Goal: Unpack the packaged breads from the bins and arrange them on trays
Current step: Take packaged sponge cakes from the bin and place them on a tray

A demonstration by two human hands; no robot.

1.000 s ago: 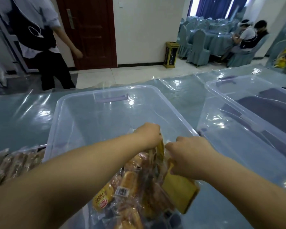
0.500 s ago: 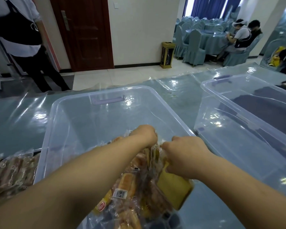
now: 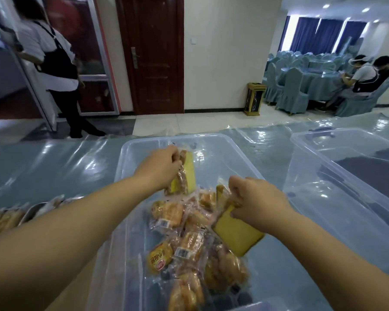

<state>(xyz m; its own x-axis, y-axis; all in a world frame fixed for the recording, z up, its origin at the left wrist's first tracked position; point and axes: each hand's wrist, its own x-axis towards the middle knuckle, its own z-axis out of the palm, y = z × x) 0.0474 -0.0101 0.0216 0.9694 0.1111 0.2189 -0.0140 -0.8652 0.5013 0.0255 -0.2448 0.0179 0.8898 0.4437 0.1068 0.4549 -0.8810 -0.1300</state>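
Pinching crinkly film, the left hand holds one yellow-backed clear bread packet above the translucent plastic bin; the right hand grips a second yellow-backed packet over the loose wrapped breads inside. These packets are probably light, soft and slippery; the sealed edges seem the safest hold.

Clear glossy plastic bin, crinkly shiny film on bread packets, glossy plastic table cover

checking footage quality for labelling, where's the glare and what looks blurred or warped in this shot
Head view: glare patches on the plastic table cover and the clear bin; the person at upper left is motion-blurred; the wide-angle lens stretches the forearms near the bottom edge; the bread packs look fairly sharp.
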